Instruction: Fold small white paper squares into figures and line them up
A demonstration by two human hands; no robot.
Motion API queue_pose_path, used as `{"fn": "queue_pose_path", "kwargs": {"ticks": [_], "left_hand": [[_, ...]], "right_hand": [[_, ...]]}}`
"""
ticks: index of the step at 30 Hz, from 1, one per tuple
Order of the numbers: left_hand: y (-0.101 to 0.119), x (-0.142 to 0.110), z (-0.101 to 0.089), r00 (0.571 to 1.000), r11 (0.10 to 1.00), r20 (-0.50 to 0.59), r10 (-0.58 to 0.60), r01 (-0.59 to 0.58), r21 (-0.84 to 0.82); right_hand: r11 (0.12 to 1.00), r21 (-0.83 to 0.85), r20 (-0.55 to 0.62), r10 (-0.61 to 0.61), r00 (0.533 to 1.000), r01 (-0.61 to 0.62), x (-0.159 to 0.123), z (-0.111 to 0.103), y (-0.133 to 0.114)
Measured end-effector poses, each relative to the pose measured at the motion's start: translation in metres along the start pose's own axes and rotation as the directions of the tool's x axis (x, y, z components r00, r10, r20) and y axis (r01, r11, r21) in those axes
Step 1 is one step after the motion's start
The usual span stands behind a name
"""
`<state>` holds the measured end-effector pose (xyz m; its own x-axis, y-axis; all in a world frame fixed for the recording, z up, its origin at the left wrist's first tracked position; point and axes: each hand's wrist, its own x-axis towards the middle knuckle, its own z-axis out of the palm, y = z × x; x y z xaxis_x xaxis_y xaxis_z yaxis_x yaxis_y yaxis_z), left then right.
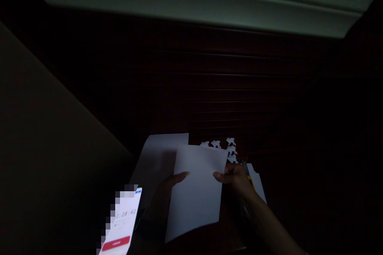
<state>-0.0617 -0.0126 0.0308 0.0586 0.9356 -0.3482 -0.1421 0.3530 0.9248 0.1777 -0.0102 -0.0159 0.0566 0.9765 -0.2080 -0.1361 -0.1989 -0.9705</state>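
Both hands grip one white sheet of paper [199, 195], held up above the dark table. My left hand [173, 180] has its thumb on the sheet's left side, with the fingers hidden behind it. My right hand [235, 177] pinches the right edge, thumb in front. Behind and to the left lies another, larger-looking white sheet [163, 147]. Past the held sheet's far edge sit several small white cut or folded paper pieces [231, 150], partly covered by it.
At the lower left a lit phone [121, 223] shows a running-timer style screen. Beside my right wrist are white paper [256, 181] and a thin yellow-edged item [251, 182], hard to make out. A pale wall [44, 107] stands left, and a light ledge [194, 4] runs overhead.
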Motion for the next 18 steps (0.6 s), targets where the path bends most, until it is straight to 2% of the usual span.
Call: {"fn": "queue_pose_path", "kwargs": {"ticks": [2,4,6,8,11,15,18], "left_hand": [[-0.003,0.001,-0.006,0.998,0.992,0.03,0.052,-0.056,0.114],[-0.01,0.004,-0.012,0.983,0.916,0.115,0.145,-0.178,0.359],[-0.017,0.006,-0.016,0.95,0.858,0.18,0.257,-0.309,0.41],[-0.021,0.008,-0.018,0.933,0.841,0.213,0.291,-0.356,0.408],[-0.018,0.007,-0.016,0.956,0.888,0.191,0.223,-0.28,0.364],[-0.009,0.002,-0.008,0.97,0.925,0.171,0.173,-0.219,0.311],[-0.007,0.001,-0.002,0.977,0.953,0.173,0.125,-0.166,0.253]], "right_hand": [[1.0,0.031,0.039,-0.007,0.999,0.005,-0.001,-0.001,-0.002],[0.996,0.079,0.025,-0.04,0.999,0.038,0.0,-0.001,-0.004],[0.993,0.104,-0.018,-0.059,0.998,0.061,0.001,-0.002,-0.003],[0.992,0.108,-0.069,-0.056,0.996,0.063,0.002,-0.001,-0.001],[0.991,0.111,-0.106,-0.058,0.993,0.069,0.002,0.002,-0.002],[0.973,0.214,-0.039,-0.079,0.996,0.085,0.0,0.006,-0.011],[0.96,0.262,-0.099,-0.074,0.992,0.097,0.001,0.007,-0.013]]}}
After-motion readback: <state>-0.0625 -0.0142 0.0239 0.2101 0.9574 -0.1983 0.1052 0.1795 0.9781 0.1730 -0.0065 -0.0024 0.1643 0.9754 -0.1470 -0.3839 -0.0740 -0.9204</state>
